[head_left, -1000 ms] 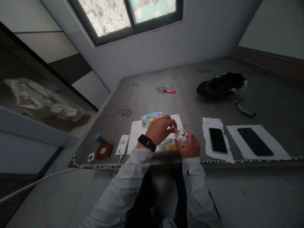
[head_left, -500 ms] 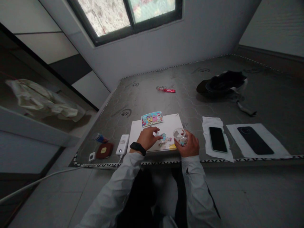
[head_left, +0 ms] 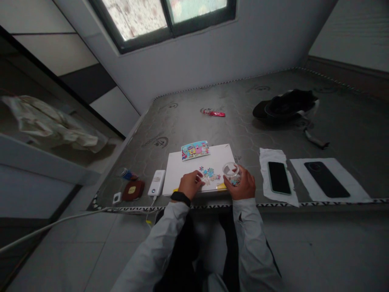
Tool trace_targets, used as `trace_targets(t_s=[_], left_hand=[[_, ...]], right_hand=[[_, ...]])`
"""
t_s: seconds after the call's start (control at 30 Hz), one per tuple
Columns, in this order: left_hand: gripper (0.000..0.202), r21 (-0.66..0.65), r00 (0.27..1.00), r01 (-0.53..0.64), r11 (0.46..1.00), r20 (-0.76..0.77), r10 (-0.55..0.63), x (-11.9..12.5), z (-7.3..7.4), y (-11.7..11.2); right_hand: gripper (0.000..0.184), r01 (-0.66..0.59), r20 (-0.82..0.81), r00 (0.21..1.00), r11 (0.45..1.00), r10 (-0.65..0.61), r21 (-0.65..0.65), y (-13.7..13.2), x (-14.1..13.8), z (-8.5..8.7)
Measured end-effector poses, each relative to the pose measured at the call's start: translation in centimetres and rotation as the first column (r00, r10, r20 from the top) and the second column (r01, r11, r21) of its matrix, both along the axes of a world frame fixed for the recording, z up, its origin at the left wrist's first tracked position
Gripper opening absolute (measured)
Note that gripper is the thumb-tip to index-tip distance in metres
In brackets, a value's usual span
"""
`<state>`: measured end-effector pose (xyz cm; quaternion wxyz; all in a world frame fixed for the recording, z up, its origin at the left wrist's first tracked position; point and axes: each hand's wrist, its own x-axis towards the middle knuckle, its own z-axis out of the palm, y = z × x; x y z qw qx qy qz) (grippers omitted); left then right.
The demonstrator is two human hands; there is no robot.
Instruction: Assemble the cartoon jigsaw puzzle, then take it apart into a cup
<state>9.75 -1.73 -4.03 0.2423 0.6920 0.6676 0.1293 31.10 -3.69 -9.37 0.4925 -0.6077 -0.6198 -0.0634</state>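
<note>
My right hand [head_left: 244,184] grips a clear plastic cup [head_left: 231,168] from its right side, just above the white board's right edge. Small colourful pieces show through the cup's wall. On the white board [head_left: 176,166] lies a loose cluster of small flat pieces that look like jigsaw pieces [head_left: 210,172], in blue, pink and pale tones. At the cluster's left edge is my left hand [head_left: 191,182], its fingers bent and slightly apart, with nothing visible held in them. A bright cartoon picture card [head_left: 195,151] rests along the board's far edge.
Left of the board are a white power bank [head_left: 157,182] with a cable, a brown case [head_left: 133,190] and a small white box [head_left: 117,198]. To the right, two phones [head_left: 278,177] lie on white sheets. Farther back are a red packet [head_left: 214,113] and a dark cap [head_left: 282,107].
My left hand has moved down and slightly right, from above the board to the near-left side of the pieces, uncovering more of them. My right hand keeps the cup in nearly the same place.
</note>
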Motion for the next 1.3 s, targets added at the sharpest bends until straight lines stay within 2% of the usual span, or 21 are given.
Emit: trace_targets(t_s=[0.33,0.4,0.53,0.67,0.93,1.07,1.17,1.3], left_hand=[[0.012,0.02,0.977,0.05,0.999,-0.208,-0.044,0.1,0.2,0.2],[0.012,0.025,0.981,0.048,0.999,-0.191,-0.043,0.0,0.3,0.1],[0.009,0.019,0.998,0.025,1.0,-0.056,-0.024,0.0,0.5,-0.3],[0.018,-0.037,0.999,0.036,0.999,0.043,-0.034,0.7,0.6,-0.7],[0.015,-0.004,0.99,0.034,0.999,-0.138,-0.034,2.1,1.0,-0.7],[0.008,-0.026,0.991,0.04,0.999,-0.13,-0.043,2.1,1.2,-0.6],[0.006,0.024,1.0,0.016,1.0,-0.011,-0.015,2.1,2.4,-0.7],[0.014,0.197,0.955,-0.104,0.975,0.293,0.043,3.3,5.9,-1.0]], right_hand=[[0.052,0.001,-0.017,1.0,1.0,-0.001,-0.002,0.0,0.1,0.0],[0.052,0.003,-0.012,1.0,1.0,-0.003,0.012,0.1,0.1,0.0],[0.053,0.002,0.006,1.0,0.999,-0.003,0.032,0.1,0.1,0.0],[0.052,0.004,0.003,1.0,0.999,-0.005,0.039,0.1,0.0,0.0],[0.051,0.008,0.003,1.0,1.0,-0.008,0.02,0.0,-0.2,0.2],[0.052,0.003,0.01,1.0,1.0,-0.003,0.011,-0.1,-0.2,0.3],[0.051,-0.002,0.008,1.0,1.0,0.002,-0.01,-0.1,-0.2,0.4],[0.053,-0.014,0.013,1.0,1.0,0.014,-0.028,0.1,-0.3,-0.1]])
